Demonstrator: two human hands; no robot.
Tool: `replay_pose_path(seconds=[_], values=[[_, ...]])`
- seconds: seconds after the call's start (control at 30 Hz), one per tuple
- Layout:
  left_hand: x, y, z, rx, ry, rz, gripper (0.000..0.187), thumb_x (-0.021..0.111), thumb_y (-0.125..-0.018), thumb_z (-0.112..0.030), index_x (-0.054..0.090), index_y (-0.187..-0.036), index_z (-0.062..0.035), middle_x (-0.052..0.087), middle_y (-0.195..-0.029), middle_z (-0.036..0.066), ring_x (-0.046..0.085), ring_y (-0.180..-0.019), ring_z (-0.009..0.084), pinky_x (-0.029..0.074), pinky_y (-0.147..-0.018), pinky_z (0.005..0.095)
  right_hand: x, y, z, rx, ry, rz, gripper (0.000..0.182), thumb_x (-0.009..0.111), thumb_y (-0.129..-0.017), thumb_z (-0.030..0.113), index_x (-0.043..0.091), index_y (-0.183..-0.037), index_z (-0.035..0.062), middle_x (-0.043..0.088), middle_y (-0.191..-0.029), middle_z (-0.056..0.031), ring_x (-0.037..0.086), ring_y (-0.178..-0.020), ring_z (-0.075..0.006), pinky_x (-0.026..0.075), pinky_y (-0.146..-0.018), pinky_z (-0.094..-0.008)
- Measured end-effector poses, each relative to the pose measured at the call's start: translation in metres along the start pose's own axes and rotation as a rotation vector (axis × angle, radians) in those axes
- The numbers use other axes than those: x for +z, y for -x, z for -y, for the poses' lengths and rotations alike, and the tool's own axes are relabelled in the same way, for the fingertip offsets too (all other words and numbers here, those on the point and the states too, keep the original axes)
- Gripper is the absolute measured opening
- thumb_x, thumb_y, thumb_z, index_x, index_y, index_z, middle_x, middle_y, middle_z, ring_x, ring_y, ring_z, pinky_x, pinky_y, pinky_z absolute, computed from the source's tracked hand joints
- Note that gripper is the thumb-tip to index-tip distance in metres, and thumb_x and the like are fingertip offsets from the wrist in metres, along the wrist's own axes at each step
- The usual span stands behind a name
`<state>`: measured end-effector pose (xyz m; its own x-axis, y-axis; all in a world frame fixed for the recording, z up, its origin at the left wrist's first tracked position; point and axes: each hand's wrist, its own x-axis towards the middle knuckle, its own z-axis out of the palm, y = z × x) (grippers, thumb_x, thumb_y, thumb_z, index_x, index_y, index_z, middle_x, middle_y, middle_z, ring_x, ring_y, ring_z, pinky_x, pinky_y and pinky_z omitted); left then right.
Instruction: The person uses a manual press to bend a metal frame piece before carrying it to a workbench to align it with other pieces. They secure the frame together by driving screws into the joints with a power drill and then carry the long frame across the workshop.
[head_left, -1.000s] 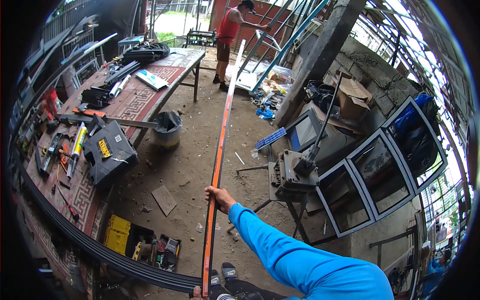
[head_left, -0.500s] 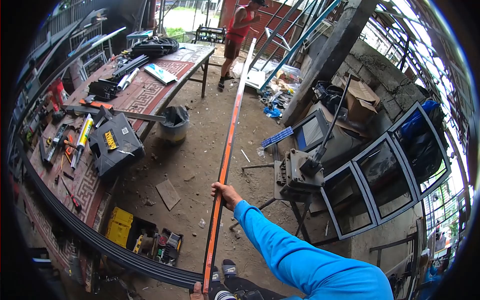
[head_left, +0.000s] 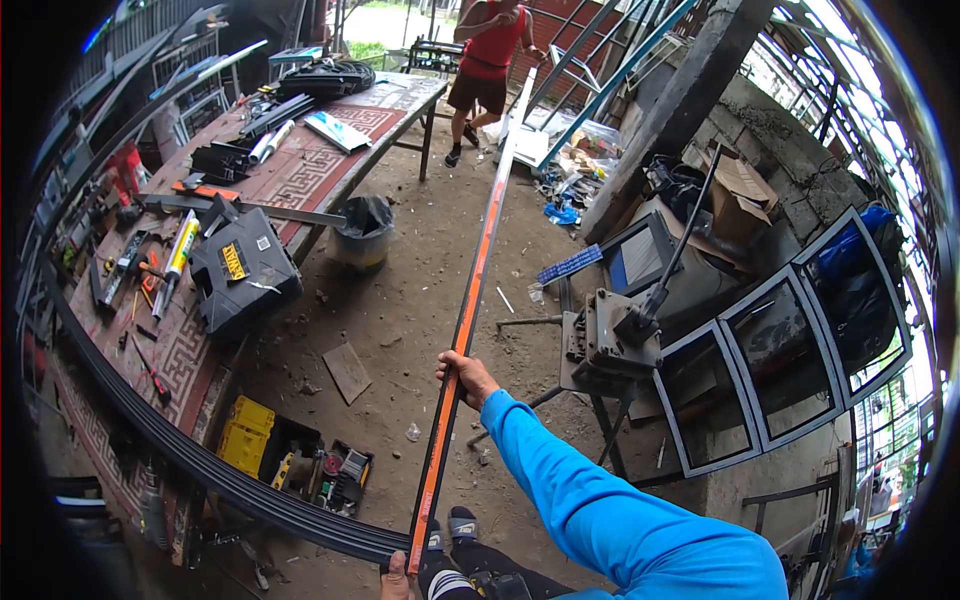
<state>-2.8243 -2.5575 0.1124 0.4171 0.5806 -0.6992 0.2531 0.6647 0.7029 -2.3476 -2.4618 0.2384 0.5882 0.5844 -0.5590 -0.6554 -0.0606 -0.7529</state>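
A long, straight metal profile [head_left: 455, 395] with an orange strip along its face and dark edges runs from my feet far up toward the back, its far part pale. My right hand [head_left: 467, 378], in a blue sleeve, is closed around it near the middle. At its near end my left hand [head_left: 397, 580] shows mostly its thumb, against the profile; the other fingers are hidden. Just beside that hand end several long black profiles [head_left: 290, 512], which curve along the left in the wide view.
On the left, a table with a red patterned top [head_left: 300, 185] carries a black DeWalt case [head_left: 243, 270] and tools. Below sits an open yellow toolbox [head_left: 245, 437]. A bucket [head_left: 362, 235], a lever machine on legs [head_left: 600, 345] and framed panels [head_left: 780, 350] stand around. A person in red [head_left: 490, 50] is at the back.
The person at the back has turned and shifted. The view has moved slightly, so most things sit a little to the right. Both hands keep their places on the profile.
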Motion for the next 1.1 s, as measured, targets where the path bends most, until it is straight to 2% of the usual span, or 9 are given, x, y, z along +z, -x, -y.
replay_pose_path(seconds=[0.5,0.57,0.7,0.73,0.8,0.87,0.97,1.03,1.1], values=[[0.038,0.034,-0.076,-0.118,0.044,-0.065,0.046,0.057,-0.096,-0.042,0.060,-0.118,-0.0021,0.064,-0.110,0.010,0.061,-0.098,0.0193,0.053,-0.083,0.0370,-0.003,0.005,0.002,0.017,-0.020,-0.011,0.026,0.076,-0.076,0.026,0.062,-0.089,0.0073,0.062,-0.075,-0.0017,0.064,-0.067,-0.0143,0.051,-0.061,-0.0295],[0.037,0.028,-0.066,-0.091,0.366,0.016,0.052,0.080,-0.076,-0.047,0.063,-0.104,-0.0071,0.065,-0.088,0.003,0.062,-0.075,0.0152,0.050,-0.061,0.0324,-0.004,0.003,0.000,0.010,-0.010,-0.024,0.028,0.077,-0.076,0.026,0.063,-0.091,0.0066,0.061,-0.075,-0.0017,0.064,-0.068,-0.0148,0.052,-0.062,-0.0291],[0.042,0.035,-0.085,-0.196,0.351,-0.021,0.059,0.079,-0.081,-0.037,0.059,-0.122,0.0001,0.063,-0.114,0.007,0.061,-0.103,0.0188,0.049,-0.092,0.0338,-0.008,0.006,-0.001,-0.018,0.095,-0.007,0.033,0.075,-0.082,0.038,0.061,-0.094,0.0110,0.057,-0.072,0.0008,0.056,-0.064,-0.0140,0.044,-0.058,-0.0285],[0.045,0.038,-0.085,-0.165,0.381,-0.060,0.056,0.077,-0.083,-0.035,0.059,-0.122,0.0013,0.062,-0.116,0.007,0.059,-0.104,0.0176,0.048,-0.092,0.0331,-0.025,-0.006,-0.008,-0.004,0.137,0.072,0.045,0.069,-0.085,0.050,0.059,-0.103,0.0111,0.063,-0.090,-0.0056,0.061,-0.089,-0.0189,0.049,-0.077,-0.0345],[0.040,0.036,-0.080,-0.187,0.371,-0.045,0.053,0.076,-0.084,-0.035,0.060,-0.120,0.0009,0.062,-0.114,0.005,0.058,-0.102,0.0161,0.047,-0.092,0.0332,-0.043,0.021,-0.015,0.065,-0.110,0.111,0.058,0.061,-0.086,0.062,0.056,-0.111,0.0091,0.051,-0.134,-0.0144,0.034,-0.137,-0.0271,0.023,-0.113,-0.0524],[0.037,0.035,-0.078,-0.178,0.333,0.002,0.054,0.074,-0.084,-0.043,0.059,-0.120,-0.0053,0.063,-0.112,0.003,0.060,-0.100,0.0161,0.050,-0.086,0.0350,-0.073,0.056,-0.054,0.154,-0.242,-0.260,0.052,0.062,-0.087,0.058,0.058,-0.100,0.0076,0.061,-0.116,-0.0129,0.051,-0.118,-0.0251,0.040,-0.097,-0.0520],[0.035,0.033,-0.076,-0.116,0.278,0.062,0.055,0.071,-0.084,-0.052,0.058,-0.120,-0.0124,0.063,-0.111,0.000,0.060,-0.100,0.0150,0.050,-0.080,0.0365,-0.170,0.120,-0.201,0.698,0.806,-0.082,0.054,0.063,-0.086,0.056,0.063,-0.083,0.0030,0.060,-0.071,-0.0087,0.052,-0.060,-0.0169,0.042,-0.057,-0.0418],[0.033,0.034,-0.080,-0.145,0.257,0.088,0.061,0.071,-0.081,-0.057,0.057,-0.121,-0.0133,0.063,-0.113,-0.002,0.059,-0.103,0.0145,0.048,-0.081,0.0357,-0.124,0.220,-0.227,0.942,1.294,0.155,0.070,0.060,-0.083,0.065,0.069,-0.104,-0.0012,0.069,-0.096,-0.0195,0.067,-0.082,-0.0294,0.051,-0.077,-0.0424],[0.039,0.038,-0.097,-0.164,0.202,0.102,0.065,0.069,-0.079,-0.062,0.057,-0.121,-0.0133,0.062,-0.114,-0.002,0.058,-0.104,0.0145,0.047,-0.082,0.0352,-0.107,0.270,-0.274,0.982,1.420,0.505,0.085,0.065,-0.073,0.069,0.062,-0.124,0.0008,0.057,-0.131,-0.0224,0.055,-0.122,-0.0350,0.043,-0.101,-0.0388]])
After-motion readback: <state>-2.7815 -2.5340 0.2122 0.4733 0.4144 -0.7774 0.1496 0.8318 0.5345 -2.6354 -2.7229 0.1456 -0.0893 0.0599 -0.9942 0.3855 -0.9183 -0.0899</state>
